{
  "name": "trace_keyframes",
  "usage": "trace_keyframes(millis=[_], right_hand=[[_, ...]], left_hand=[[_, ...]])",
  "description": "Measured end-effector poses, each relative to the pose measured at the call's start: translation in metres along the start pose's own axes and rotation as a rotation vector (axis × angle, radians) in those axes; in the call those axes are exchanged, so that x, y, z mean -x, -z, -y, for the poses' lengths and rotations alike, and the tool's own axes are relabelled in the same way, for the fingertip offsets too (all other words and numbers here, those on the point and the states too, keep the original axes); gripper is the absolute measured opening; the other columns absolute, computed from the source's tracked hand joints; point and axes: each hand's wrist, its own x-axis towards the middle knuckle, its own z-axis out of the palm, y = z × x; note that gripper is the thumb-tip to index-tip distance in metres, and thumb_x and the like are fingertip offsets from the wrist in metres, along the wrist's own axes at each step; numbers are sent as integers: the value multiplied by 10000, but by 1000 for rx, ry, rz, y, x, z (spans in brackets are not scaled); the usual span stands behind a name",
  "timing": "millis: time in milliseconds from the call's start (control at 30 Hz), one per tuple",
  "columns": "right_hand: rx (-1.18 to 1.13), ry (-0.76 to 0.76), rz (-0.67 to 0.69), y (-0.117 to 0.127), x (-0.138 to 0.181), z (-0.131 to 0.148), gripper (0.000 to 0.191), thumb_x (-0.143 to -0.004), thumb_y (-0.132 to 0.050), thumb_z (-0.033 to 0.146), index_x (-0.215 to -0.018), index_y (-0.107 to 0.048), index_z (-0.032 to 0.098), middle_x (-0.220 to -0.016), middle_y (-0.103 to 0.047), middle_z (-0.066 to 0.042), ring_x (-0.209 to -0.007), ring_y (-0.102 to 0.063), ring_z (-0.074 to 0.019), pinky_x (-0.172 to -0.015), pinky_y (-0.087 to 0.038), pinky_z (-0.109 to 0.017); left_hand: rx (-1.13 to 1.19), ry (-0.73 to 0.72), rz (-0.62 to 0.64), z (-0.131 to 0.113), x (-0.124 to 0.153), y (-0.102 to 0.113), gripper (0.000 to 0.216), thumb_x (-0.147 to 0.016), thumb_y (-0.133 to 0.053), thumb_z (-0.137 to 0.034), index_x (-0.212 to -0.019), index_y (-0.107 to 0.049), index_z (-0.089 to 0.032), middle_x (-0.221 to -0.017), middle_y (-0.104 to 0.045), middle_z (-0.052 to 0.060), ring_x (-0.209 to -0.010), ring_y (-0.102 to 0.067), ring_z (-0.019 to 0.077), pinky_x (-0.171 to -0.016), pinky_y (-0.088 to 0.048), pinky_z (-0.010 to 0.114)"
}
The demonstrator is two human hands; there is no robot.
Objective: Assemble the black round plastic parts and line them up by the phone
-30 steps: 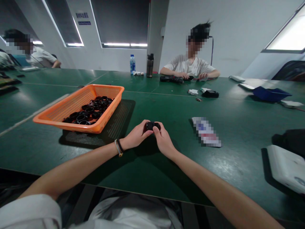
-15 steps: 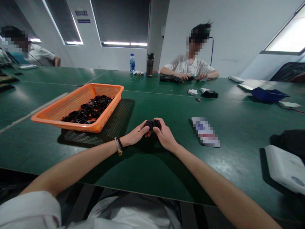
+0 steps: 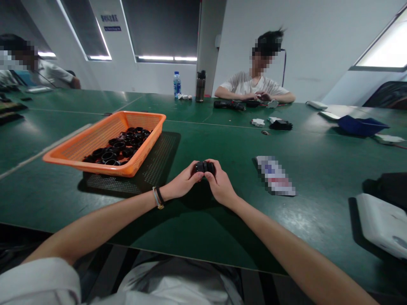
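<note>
Clock directions are taken from the wearer's hands, with 12 o'clock pointing away across the green worktop (image 3: 222,140).

- Worktop: it fills most of the view and is seamed in panels.
- Seated person (image 3: 251,84): seen at 1 o'clock on the far side, with both of their hands together on small items at the far edge. They are well apart from the wearer.
- Orange mesh basket (image 3: 104,168): set at 10 o'clock, near the left hand but not touching it. A heap of black rings (image 3: 122,146) is gathered in its far right part.
- White case (image 3: 381,222): lying at 4 o'clock by the right border.
- Blue tray (image 3: 361,125): noted at 2 o'clock, far off.
- Flat packet (image 3: 275,176): lying at 3 o'clock, near the right hand; its print is blurred.
- Left hand (image 3: 181,184): rested on the worktop, fingers curled narrowly onto the left side of the black part. Bands are worn at the wrist.
- Right hand (image 3: 221,184): closed narrowly on the right side of the same part, thumb on top.
- Water bottle (image 3: 177,84) and dark flask (image 3: 200,87): standing upright at 12 o'clock, just beside each other.
- Small black part (image 3: 204,167): pinched between the two hands' fingertips, just above the worktop at the centre. Its exact form cannot be made out.
</note>
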Motion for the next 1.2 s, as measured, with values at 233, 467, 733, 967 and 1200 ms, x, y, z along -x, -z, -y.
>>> trace_keyframes(millis=[233,467,733,967,1200], right_hand=[[-180,-218,-31,-9,4,5,405,-841,-344,552,-980,-462,191,-864,-599,-73,-795,-568,-212,-709,-439,-348],[-321,-357,-13,-13,4,3,366,-846,-366,526,-974,-487,206,-822,-562,-44,-723,-533,-166,-620,-419,-290],[-374,-394,40,-13,-4,-5,357,-827,-366,524,-928,-475,199,-626,-448,25,-544,-439,-122,-503,-356,-253],[-197,-209,127,9,-19,-12,277,-761,-460,284,-1024,-503,208,-974,-542,-49,-877,-520,-173,-672,-435,-289],[-114,-47,217,20,-23,-21,435,-704,-553,247,-1131,-473,231,-1093,-542,-61,-937,-536,-181,-740,-459,-318]], left_hand=[[-278,-20,-12,-3,-4,5,281,-820,-461,-281,-1055,-419,-133,-969,-543,79,-861,-533,188,-794,-432,319],[-467,-59,-22,-3,-6,9,320,-776,-538,-231,-1064,-434,-138,-1037,-554,100,-948,-547,211,-840,-446,343],[-497,-32,-52,4,-10,7,305,-788,-476,-225,-1072,-422,-128,-987,-556,101,-903,-550,214,-812,-450,365],[-390,-41,-146,3,-13,2,308,-749,-496,-222,-1035,-423,-136,-912,-521,52,-788,-516,165,-741,-441,313],[-168,-25,-153,16,-17,4,386,-771,-522,-258,-1110,-367,-157,-930,-491,41,-783,-503,137,-748,-433,300]])
